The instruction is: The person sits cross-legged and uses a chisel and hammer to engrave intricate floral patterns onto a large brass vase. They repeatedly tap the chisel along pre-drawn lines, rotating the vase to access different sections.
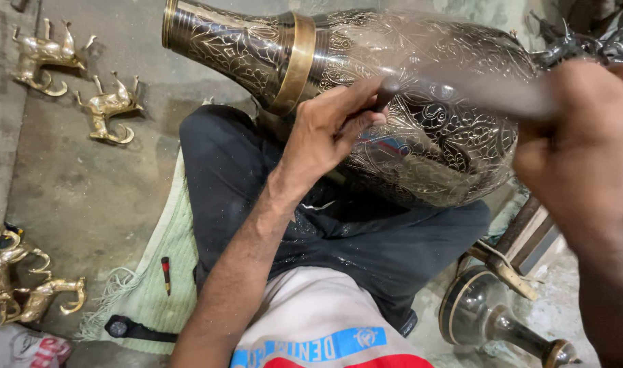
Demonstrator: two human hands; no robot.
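On the floor [86, 191] at the far left lay brass animal figures, two near the top left corner [110, 105] and more at the lower left edge [25, 286]. A green mat [163, 252] spread under the seated person carried a small red-tipped tool [166, 272], with a black strap [131, 330] at its near edge. Across the person's dark-trousered lap [366, 238] lay a large engraved vase [420, 102], its long axis running left to right, the narrow neck with its brass band [296, 61] pointing left and the wide belly to the right. The left hand [328, 129] rested against the belly just right of the band, its fingers [362, 116] pinched narrow around a thin dark punch [386, 92] whose tip met the vase wall. The right hand [584, 163] was raised beside the belly, fingers closed on a blurred hammer [488, 88] whose shaft reached left toward the punch head. The left hand was thus the nearer one, touching the vase; the right stood apart from it, above and to the right. At the lower right a second dark vase [488, 317] lay on the floor beside a wooden block [529, 232].
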